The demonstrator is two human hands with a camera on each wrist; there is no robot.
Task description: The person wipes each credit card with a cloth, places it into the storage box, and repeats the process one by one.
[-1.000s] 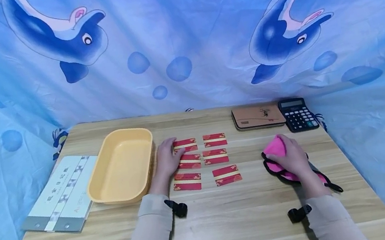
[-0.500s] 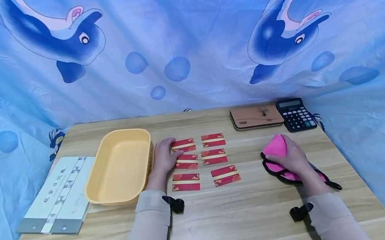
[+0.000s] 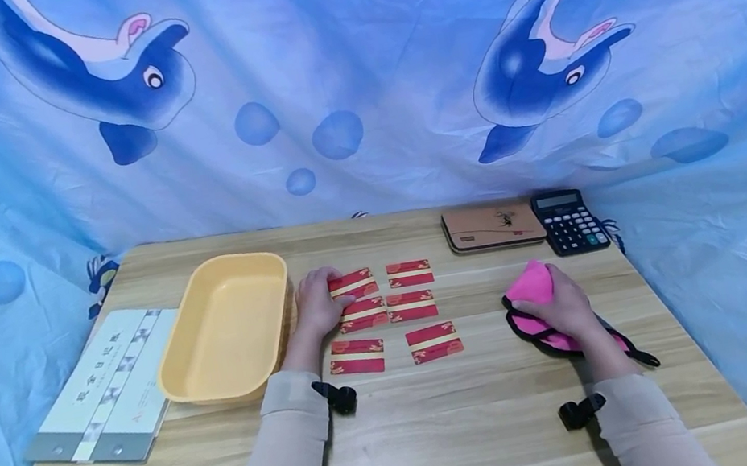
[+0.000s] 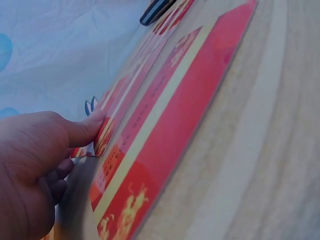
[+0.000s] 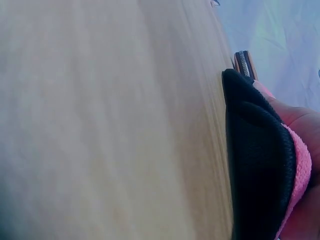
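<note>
My left hand pinches the left end of the back-left red card, which has a pale gold band. In the left wrist view my thumb lies on that card, with a nearer red card flat beside it. Several alike cards lie in two columns, such as the front-right card and the front-left card. At the right, my right hand grips a folded pink cloth with black edging and a black loop. Its dark side shows in the right wrist view; my fingers are partly hidden there.
A yellow plastic tub stands left of the cards, beside a grey-white book. A tan zip wallet and a black calculator lie at the back right. A blue dolphin curtain hangs behind the wooden table.
The back-left card has turned slightly, its right end going away from me, and the card in front has shifted right towards its neighbour. My right hand keeps its grip on the cloth.
</note>
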